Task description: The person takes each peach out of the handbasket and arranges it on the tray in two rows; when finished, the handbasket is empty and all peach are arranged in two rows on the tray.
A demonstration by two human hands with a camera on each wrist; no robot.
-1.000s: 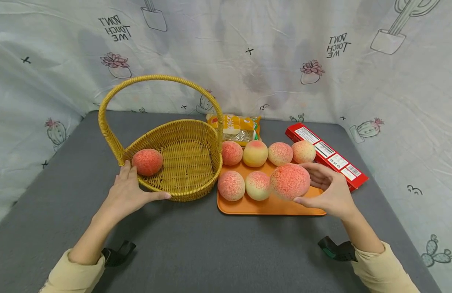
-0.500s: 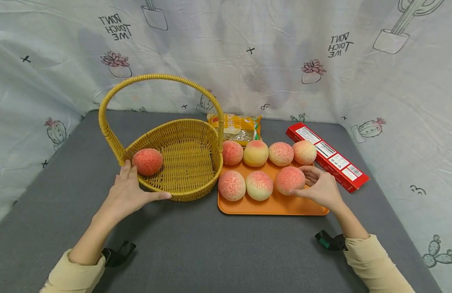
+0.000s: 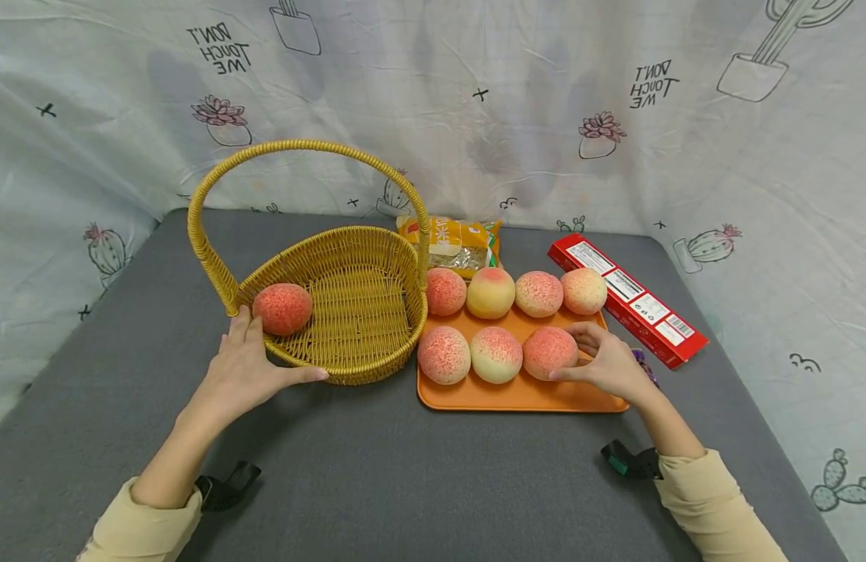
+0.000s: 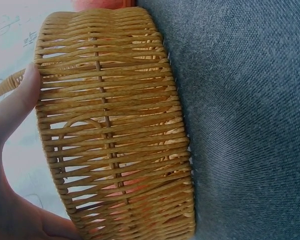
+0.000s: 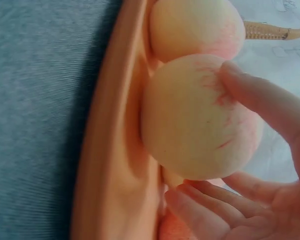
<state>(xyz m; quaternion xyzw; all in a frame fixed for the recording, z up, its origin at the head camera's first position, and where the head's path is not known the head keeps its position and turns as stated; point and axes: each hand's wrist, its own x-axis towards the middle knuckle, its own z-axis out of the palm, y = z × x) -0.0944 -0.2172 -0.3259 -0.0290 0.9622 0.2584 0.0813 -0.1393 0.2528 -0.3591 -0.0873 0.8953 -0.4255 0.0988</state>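
Peach [image 3: 549, 353] sits at the orange tray's [image 3: 517, 398] front right corner, right hand [image 3: 611, 365] curled round it, while the flat-fingered left hand [image 3: 245, 371] steadies the basket [image 3: 349, 300].

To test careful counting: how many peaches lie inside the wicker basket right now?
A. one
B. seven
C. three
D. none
A: a single peach lies inside the wicker basket, near the left hand; the other seven sit on the orange tray, one of them gripped by the right hand.
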